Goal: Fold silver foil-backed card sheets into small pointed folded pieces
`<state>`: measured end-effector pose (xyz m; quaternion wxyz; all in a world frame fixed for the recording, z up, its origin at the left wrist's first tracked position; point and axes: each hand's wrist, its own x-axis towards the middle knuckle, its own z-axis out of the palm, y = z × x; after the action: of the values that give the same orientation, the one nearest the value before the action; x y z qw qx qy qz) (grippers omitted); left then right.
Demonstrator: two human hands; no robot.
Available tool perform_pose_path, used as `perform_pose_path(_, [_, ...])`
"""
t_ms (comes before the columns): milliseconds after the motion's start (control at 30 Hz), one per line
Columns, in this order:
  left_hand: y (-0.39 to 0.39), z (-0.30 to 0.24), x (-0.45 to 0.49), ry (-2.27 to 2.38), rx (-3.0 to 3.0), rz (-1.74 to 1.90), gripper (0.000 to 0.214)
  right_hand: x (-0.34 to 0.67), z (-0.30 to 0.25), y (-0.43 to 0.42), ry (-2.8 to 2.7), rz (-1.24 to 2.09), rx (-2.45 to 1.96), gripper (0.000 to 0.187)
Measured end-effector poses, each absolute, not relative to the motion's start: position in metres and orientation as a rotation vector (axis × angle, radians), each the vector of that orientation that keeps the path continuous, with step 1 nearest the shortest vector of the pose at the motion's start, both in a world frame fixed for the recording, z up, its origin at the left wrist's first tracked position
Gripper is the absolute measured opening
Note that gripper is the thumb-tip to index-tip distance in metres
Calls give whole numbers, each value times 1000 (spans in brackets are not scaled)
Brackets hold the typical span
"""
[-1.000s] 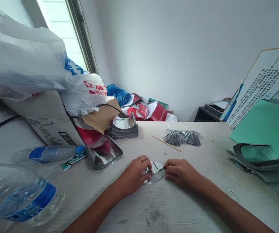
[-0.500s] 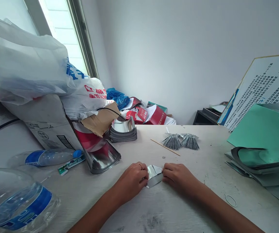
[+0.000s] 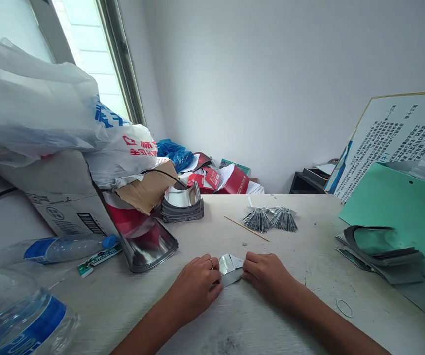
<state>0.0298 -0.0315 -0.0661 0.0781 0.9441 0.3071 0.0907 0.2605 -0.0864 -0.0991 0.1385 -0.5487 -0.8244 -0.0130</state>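
Note:
Between my two hands, on the pale tabletop, is a small folded piece of silvery sheet point(image 3: 230, 266) with creases across it. My left hand point(image 3: 199, 283) is closed on its left edge, a ring on one finger. At its right edge, the curled fingers of my right hand point(image 3: 266, 275) grip the same sheet. The fingertips of both hands are partly hidden. Beyond them lie two fan-shaped bundles of folded silvery strips point(image 3: 270, 220), side by side, and a thin wooden stick point(image 3: 247, 229) slanting in front.
Left are a curved shiny sheet stack point(image 3: 149, 249), a second stack point(image 3: 183, 207), a lying bottle point(image 3: 68, 248), a large bottle point(image 3: 31, 315) and a cardboard box point(image 3: 59, 192) under plastic bags. Right are grey curved sheets point(image 3: 386, 254), a green folder point(image 3: 393, 207) and a white ring point(image 3: 344, 308).
The view has shifted slightly, so most things sit a little further left and lower. Both hands keep hold of the silvery sheet, its top flap slightly changed in angle.

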Motion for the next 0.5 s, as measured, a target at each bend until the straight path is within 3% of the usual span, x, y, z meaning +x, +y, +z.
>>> perform_pose_path(500, [-40,-66,49,1078,3014,124,12,260,-102,-85,-2337,-24,-1598,14])
